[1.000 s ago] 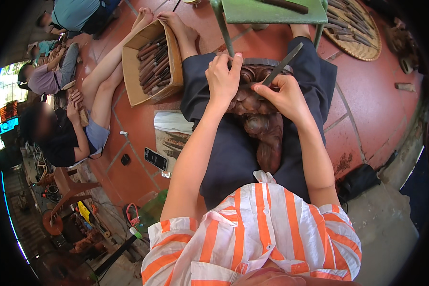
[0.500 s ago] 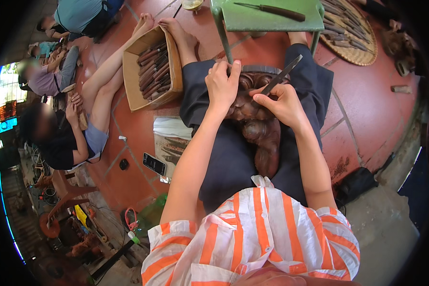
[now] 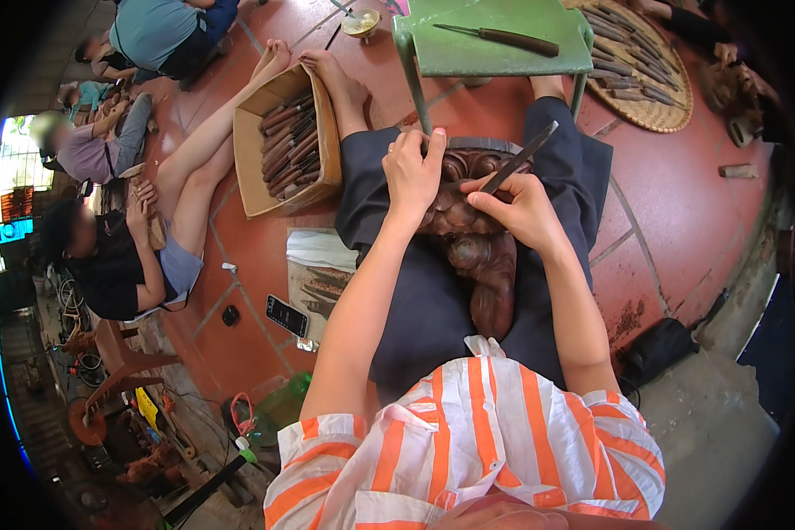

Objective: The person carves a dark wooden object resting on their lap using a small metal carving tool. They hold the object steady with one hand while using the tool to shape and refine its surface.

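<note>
Between my knees rests a dark brown carved wooden leg (image 3: pixel 490 274), with a broad scrolled top and a curved lower part. My left hand (image 3: pixel 412 172) is closed over the left edge of its top, thumb pointing away from me. My right hand (image 3: pixel 519 210) pinches a narrow, flat, dark metal blade (image 3: pixel 523 161) with a slanted tip, slanting up and to the right over the carving. Whether its lower end touches the wood is hidden by my right fingers.
Beyond the carving stands a green stool (image 3: pixel 503 75) with a wood-handled tool (image 3: pixel 508 40) on it. A cardboard box (image 3: pixel 261 190) of tools sits left, a round woven tray (image 3: pixel 658 122) of tools far right. A phone (image 3: pixel 287 314) lies on the tiles. Several people sit nearby.
The whole view has shifted slightly, so things appear lower. My right hand and the blade have moved a little over the carving; my left hand keeps its place.
</note>
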Demonstrator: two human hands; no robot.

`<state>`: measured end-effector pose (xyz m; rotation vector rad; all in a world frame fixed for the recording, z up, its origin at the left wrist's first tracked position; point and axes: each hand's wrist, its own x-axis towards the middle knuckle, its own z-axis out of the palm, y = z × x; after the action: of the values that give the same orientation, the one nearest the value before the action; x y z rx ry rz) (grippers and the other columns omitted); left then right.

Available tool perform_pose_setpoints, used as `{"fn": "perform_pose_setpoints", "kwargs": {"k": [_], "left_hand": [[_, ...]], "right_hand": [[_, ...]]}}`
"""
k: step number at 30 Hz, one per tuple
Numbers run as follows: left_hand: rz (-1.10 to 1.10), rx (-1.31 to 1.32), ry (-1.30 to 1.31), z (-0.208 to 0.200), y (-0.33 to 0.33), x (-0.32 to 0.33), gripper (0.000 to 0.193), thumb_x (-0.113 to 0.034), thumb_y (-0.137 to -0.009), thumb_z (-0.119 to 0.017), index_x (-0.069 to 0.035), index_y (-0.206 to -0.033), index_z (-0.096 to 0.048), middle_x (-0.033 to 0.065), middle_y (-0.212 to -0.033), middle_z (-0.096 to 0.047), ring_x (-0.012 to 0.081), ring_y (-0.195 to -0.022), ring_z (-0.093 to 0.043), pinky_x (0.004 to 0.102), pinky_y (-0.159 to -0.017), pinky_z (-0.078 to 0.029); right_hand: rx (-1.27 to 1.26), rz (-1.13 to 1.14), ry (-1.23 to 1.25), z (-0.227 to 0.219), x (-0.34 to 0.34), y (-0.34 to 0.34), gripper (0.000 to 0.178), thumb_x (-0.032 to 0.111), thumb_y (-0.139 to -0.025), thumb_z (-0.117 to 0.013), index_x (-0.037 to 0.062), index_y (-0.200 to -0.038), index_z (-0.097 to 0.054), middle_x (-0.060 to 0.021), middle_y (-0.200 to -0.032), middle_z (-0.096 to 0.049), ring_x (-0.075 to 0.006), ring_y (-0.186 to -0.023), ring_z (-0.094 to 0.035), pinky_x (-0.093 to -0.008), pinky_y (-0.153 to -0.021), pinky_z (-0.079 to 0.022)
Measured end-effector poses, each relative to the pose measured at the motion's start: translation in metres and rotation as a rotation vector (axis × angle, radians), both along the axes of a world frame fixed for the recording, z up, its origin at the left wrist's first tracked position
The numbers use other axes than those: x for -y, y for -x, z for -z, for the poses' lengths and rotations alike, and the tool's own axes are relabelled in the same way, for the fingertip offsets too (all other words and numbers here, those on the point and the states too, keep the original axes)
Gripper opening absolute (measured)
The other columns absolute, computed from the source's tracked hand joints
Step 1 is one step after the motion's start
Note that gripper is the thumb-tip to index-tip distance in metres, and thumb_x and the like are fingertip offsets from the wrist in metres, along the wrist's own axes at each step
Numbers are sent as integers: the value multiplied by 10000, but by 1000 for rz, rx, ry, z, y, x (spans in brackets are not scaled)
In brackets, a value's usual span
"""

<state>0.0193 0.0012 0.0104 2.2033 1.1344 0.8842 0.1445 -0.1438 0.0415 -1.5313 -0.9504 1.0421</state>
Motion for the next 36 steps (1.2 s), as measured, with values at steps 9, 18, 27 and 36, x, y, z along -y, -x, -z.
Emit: {"fn": "perform_pose_setpoints", "kwargs": {"k": [9,18,27,36], "left_hand": [[10,27,-14,1,0,-1,386,-349,-928,-589,6,-778,-607,177,-799,-623,402,-776,-586,498,-717,-446],[10,6,9,-1,0,-1,389,-353,-927,-592,7,-777,-604,171,-810,-623,394,-789,-587,490,-727,-445],[-3,15,24,0,1,1,386,-359,-926,-591,-1,-785,-610,164,-824,-628,383,-805,-589,486,-743,-440],[-4,5,32,-1,-1,2,387,-366,-926,-585,-6,-789,-619,162,-827,-625,381,-812,-588,484,-741,-437]], "right_hand": [[4,-8,-10,-6,-2,2,255,200,-829,-732,-18,-961,-740,-75,-784,-711,-69,-703,-595,-251,-662,-482],[86,1,29,-1,-10,-2,278,238,-810,-744,-38,-816,-715,-51,-611,-613,-82,-569,-513,-289,-540,-408],[140,34,56,2,-12,1,310,272,-792,-748,-34,-776,-702,-84,-584,-597,-117,-541,-524,-319,-539,-420],[184,82,47,0,-15,1,312,272,-802,-733,-34,-756,-691,-109,-587,-614,-142,-532,-556,-343,-532,-426]]}}
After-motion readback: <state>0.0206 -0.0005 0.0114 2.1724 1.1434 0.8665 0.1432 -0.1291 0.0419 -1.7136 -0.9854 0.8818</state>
